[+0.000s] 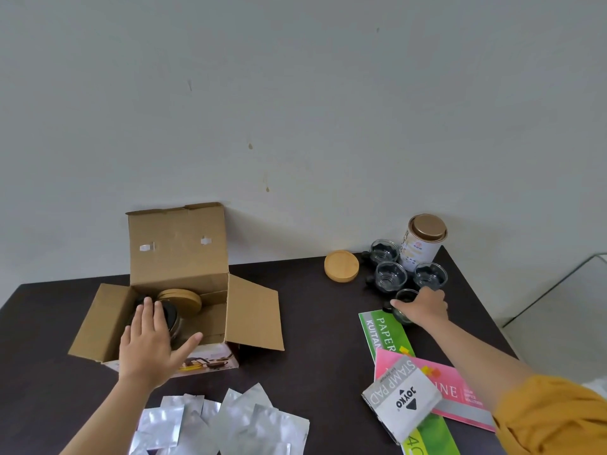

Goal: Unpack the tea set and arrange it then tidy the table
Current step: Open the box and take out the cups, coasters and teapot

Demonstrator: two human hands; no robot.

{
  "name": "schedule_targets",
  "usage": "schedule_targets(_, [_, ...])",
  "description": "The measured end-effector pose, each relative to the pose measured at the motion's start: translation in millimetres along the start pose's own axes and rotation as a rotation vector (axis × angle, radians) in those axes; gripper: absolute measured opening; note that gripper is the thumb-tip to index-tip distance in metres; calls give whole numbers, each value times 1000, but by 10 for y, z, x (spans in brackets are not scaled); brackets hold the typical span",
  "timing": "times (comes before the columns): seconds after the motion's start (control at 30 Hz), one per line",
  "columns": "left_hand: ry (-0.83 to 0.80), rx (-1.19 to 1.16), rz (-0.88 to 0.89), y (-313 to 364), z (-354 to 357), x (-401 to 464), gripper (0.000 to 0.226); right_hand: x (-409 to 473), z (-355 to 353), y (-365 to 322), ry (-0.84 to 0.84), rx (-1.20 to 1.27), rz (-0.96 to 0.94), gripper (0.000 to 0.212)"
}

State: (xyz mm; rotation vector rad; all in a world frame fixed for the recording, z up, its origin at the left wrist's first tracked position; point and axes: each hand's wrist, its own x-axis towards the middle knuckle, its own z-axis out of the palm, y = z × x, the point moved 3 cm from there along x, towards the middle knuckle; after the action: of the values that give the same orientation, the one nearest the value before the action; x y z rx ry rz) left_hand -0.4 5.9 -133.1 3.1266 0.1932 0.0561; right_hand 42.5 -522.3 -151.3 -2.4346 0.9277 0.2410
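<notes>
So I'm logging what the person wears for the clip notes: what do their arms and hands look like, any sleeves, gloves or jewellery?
Both hands are bare, with no gloves, rings or watch in view. The left hand and its forearm are uncovered as far as the frame shows. The right hand is also bare, but the right arm wears a loose mustard-yellow sleeve that ends partway up the forearm, with gathered folds at its edge.

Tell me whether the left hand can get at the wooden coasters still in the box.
Probably yes. The left hand is already over the open cardboard box, fingers spread above the dark item beside the wooden coasters. The flaps are folded back and nothing covers the coasters.
</notes>
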Motion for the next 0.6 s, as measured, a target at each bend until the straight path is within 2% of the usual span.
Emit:
schedule_targets(0.43, [7,-14,-1,-3,1,5,116,38,81,45,-87,12,-105,72])
schedule_targets(0.6, [1,-22,1,-7,0,2,117,-54,27,-6,-143,16,-124,93])
